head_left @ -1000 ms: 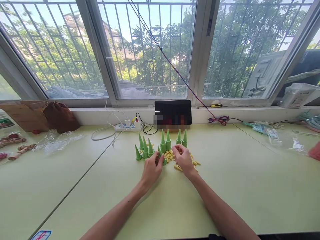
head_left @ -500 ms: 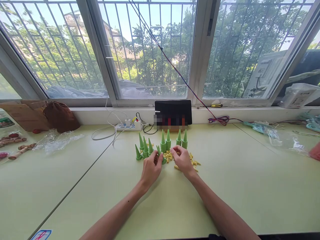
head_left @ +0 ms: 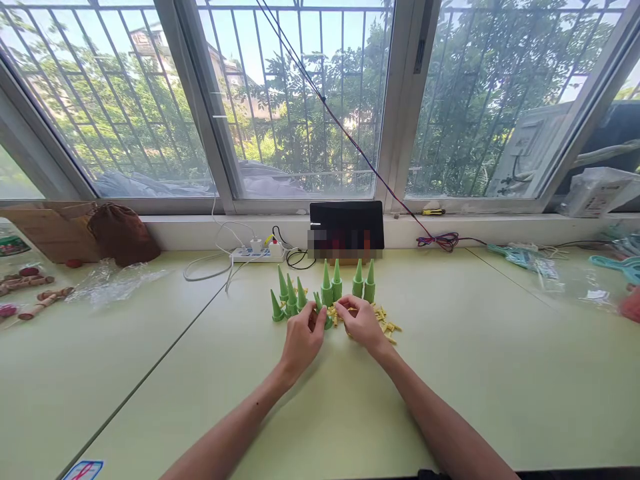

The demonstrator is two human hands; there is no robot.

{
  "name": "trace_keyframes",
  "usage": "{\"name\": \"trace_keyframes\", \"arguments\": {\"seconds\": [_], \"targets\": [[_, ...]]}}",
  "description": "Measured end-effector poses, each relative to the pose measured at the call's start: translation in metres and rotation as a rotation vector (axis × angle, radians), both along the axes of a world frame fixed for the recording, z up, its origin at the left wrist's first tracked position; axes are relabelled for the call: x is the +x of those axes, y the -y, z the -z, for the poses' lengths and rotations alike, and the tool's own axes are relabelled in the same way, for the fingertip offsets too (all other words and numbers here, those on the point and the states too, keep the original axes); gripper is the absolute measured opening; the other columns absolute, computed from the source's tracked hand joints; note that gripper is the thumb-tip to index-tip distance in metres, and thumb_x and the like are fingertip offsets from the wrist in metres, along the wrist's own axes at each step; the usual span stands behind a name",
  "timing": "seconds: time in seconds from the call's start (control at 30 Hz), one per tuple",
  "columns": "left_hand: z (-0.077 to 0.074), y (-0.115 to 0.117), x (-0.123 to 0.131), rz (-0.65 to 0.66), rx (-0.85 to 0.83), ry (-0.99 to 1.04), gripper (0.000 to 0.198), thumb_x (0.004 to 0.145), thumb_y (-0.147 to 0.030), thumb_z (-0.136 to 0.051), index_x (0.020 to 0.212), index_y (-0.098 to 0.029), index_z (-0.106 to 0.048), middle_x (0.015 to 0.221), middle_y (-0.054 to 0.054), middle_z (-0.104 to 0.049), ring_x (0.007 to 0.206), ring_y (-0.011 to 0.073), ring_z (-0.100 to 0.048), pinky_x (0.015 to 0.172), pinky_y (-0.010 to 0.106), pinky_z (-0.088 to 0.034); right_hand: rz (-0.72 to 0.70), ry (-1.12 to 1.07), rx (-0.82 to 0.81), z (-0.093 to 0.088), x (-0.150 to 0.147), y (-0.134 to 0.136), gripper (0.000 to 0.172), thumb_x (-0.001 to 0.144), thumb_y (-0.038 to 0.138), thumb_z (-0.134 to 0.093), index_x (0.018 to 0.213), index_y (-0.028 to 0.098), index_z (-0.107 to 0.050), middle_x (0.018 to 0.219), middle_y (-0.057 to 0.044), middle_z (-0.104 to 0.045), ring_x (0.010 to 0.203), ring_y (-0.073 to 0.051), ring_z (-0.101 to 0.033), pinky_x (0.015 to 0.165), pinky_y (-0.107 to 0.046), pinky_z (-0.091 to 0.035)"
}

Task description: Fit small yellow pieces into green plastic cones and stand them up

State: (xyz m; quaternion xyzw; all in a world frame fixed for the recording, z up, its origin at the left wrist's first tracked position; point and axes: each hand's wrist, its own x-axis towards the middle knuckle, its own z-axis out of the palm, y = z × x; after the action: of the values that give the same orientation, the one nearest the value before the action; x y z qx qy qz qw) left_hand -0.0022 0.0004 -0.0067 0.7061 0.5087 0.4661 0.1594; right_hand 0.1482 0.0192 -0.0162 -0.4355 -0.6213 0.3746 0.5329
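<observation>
My left hand is closed on a green plastic cone piece, which the fingers partly cover. Just to its right, my right hand has its thumb and index finger pinched together, pointing left; anything between the tips is too small to make out. Small yellow plastic pegs lie in a loose pile under and beside the right hand. Upright green cones stand in a cluster left of and behind my left hand. Behind the pile stand two pairs of taller green cones, a middle pair and a right pair.
A dark tablet leans at the back by the sill. To its left is a white power strip with cables. A brown drawstring bag and wooden toys sit at far left. Bundled wires lie at back right.
My right hand has moved slightly left, its fingertips closer to the piece in my left hand. The left hand stays in place.
</observation>
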Motion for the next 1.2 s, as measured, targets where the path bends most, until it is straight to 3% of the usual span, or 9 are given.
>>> {"name": "trace_keyframes", "arguments": {"seconds": [0.93,1.2], "targets": [[0.0014,0.0008,-0.0025,-0.017,0.007,-0.095,0.028,0.093,-0.042,-0.047,0.079,-0.019,-0.052,0.053,-0.007,-0.044,0.048,0.0104,-0.037,0.051,0.023,-0.03,-0.118,0.029,-0.012,0.0034,-0.0009,0.0008,0.021,0.087,0.036,-0.052,0.076,0.019,-0.056,0.068,0.0,-0.058,0.048,-0.01,-0.048,0.046,-0.023,-0.038],[-0.0011,0.0026,-0.0025,-0.004,0.076,-0.153,0.028,0.09,-0.044,-0.051,0.098,-0.018,-0.058,0.076,-0.001,-0.055,0.054,0.0104,-0.046,0.056,0.024,-0.039,-0.127,-0.144,-0.072,-0.0002,-0.0017,0.0,0.026,0.086,0.043,-0.056,0.076,0.019,-0.054,0.06,0.004,-0.05,0.041,-0.008,-0.04,0.039,-0.022,-0.032]]}}
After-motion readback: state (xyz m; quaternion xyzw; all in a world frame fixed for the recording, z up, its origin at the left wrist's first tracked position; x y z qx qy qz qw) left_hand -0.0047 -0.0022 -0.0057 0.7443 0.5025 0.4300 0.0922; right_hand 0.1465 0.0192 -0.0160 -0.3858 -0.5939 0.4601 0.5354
